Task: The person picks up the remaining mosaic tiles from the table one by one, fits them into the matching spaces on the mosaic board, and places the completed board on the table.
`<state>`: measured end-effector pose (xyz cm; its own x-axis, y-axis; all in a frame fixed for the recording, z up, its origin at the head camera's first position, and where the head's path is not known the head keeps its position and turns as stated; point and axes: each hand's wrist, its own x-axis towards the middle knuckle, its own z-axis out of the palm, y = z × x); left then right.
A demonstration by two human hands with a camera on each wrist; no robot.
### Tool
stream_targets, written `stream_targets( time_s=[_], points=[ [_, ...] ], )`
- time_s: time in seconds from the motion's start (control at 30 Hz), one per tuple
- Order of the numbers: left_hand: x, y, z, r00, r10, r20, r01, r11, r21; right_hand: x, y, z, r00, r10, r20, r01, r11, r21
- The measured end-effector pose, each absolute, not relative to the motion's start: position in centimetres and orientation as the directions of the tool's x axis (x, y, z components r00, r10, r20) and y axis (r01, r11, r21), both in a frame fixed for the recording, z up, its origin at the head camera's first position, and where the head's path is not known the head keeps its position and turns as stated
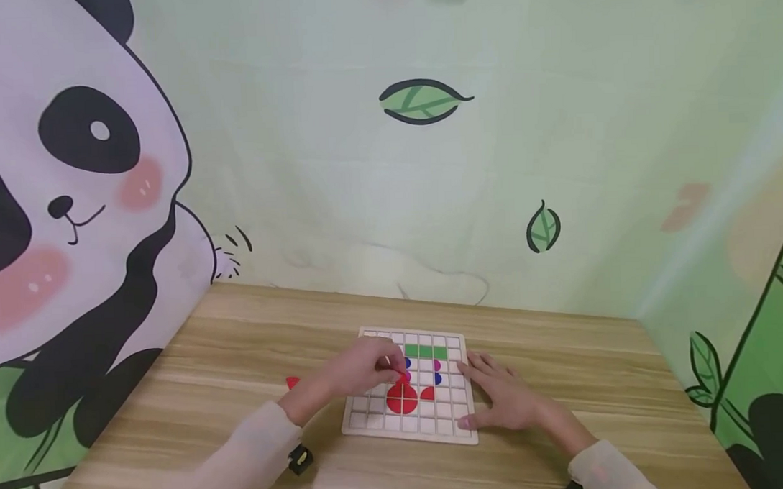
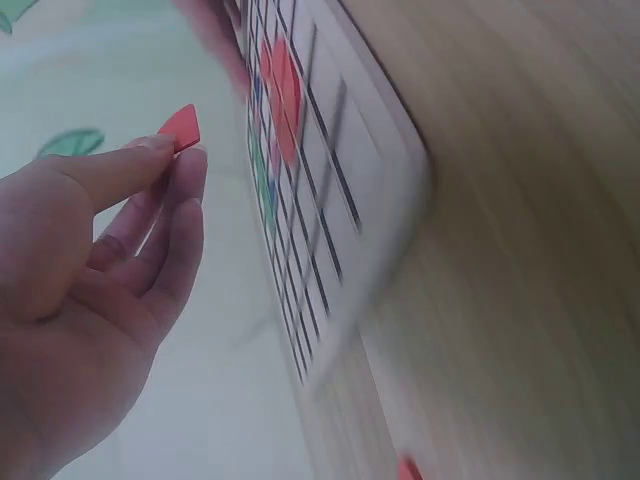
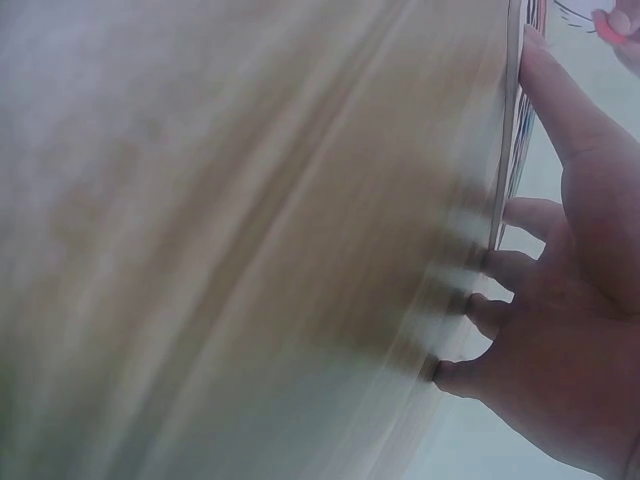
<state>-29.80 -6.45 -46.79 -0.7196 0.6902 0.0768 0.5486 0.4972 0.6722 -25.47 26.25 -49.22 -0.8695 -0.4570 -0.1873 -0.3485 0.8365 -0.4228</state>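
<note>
Biggest thing first: the worktop point(image 1: 227, 351) is a wood-grain surface boxed in by a panda and bamboo backdrop point(image 1: 72, 176). Sitting mid-worktop is a pale grid board point(image 1: 411, 425) with small square cells. A few are already filled: a green bar point(image 1: 425, 351) along the upper rows, a red circle point(image 1: 401, 399) lower down, a red quarter piece point(image 1: 428, 393) just beside it, plus little blue and pink bits near the middle.

The left hand point(image 1: 363, 368) hovers over the board's left-centre, thumb and fingertips pinching a small red wedge piece point(image 2: 181, 127). The wrist view shows that piece clear of the board, not yet in a cell. The right hand point(image 1: 500, 395) lies flat with fingers spread and relaxed, resting on the board's right edge and holding nothing; looks like it's just steadying the board.

So I'd say this is the placing step. The next move probably calls for lowering the wedge into a free cell near the red circle, turned to match the pattern.

One more red piece point(image 1: 293, 382) sits loose on the worktop, left of the board. Nothing much blocks the way, though the left hand itself hides the cells under it.
</note>
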Motion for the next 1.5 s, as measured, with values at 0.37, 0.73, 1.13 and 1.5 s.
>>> stream_targets(
  time_s=[0.37,0.73,1.13,1.5],
  points=[
    [-29.8,-0.7,-47.7,-0.731,0.68,0.063,0.579,0.568,0.585,-25.5,26.2,-49.4,-0.868,-0.465,-0.177,-0.355,0.828,-0.434],
    [-30.0,1.6,-48.3,-0.718,0.694,0.054,0.603,0.583,0.545,-25.6,26.4,-49.2,-0.865,-0.473,-0.168,-0.368,0.825,-0.429],
    [-30.3,1.9,-49.5,-0.691,0.722,0.031,0.644,0.596,0.48,-25.3,26.4,-49.3,-0.863,-0.482,-0.151,-0.378,0.814,-0.441],
    [-30.4,1.4,-49.3,-0.713,0.701,0.005,0.609,0.615,0.5,-25.4,26.4,-49.2,-0.863,-0.481,-0.151,-0.375,0.813,-0.445]
  ],
)
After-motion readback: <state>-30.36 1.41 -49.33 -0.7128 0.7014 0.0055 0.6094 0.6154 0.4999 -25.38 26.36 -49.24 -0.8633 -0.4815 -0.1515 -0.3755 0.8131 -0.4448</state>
